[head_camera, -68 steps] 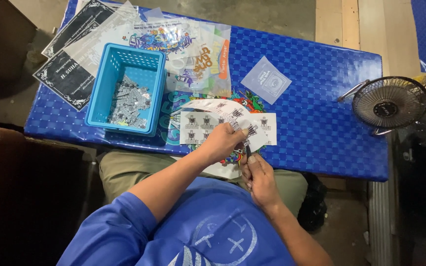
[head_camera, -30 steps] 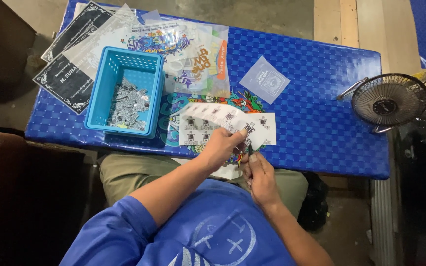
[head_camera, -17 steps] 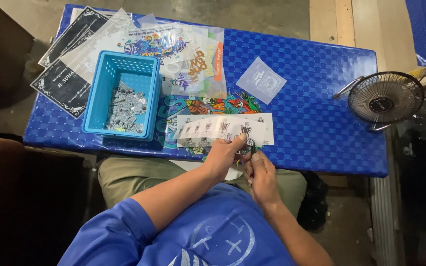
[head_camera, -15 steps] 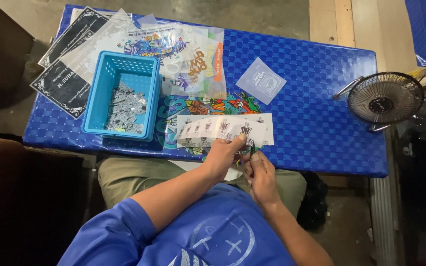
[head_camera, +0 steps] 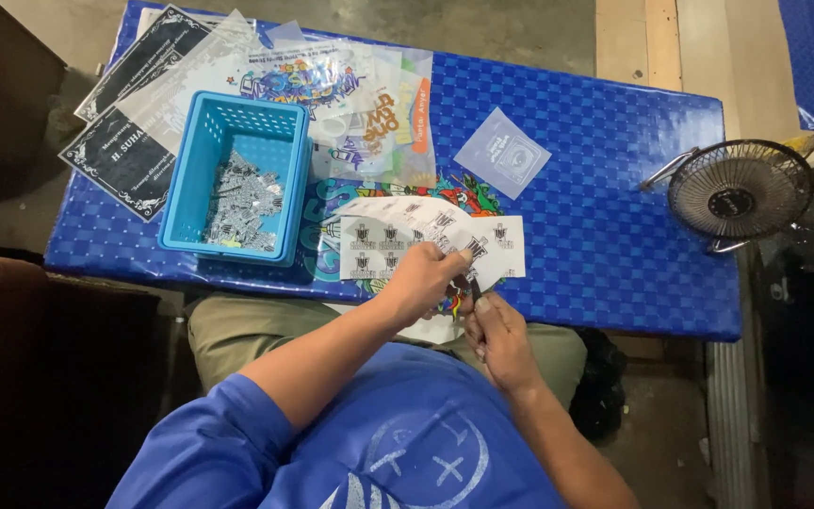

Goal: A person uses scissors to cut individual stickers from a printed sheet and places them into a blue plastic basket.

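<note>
a small sticker workshop: a blue checked table (head_camera: 595, 188) holds printed sheets (head_camera: 350, 104), a blue basket (head_camera: 237, 179) of cut pieces, a desk fan (head_camera: 739, 191) at right, bare concrete floor beyond.

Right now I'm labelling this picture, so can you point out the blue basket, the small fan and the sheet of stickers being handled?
blue basket (head_camera: 202, 185): head view, on its left wall.
small fan (head_camera: 740, 194): head view, on the round wire grille.
sheet of stickers (head_camera: 374, 250): head view, on its flat left part.

Basket (head_camera: 236, 179) left of sticker sheet (head_camera: 426, 247); fan (head_camera: 739, 192) far right
</note>
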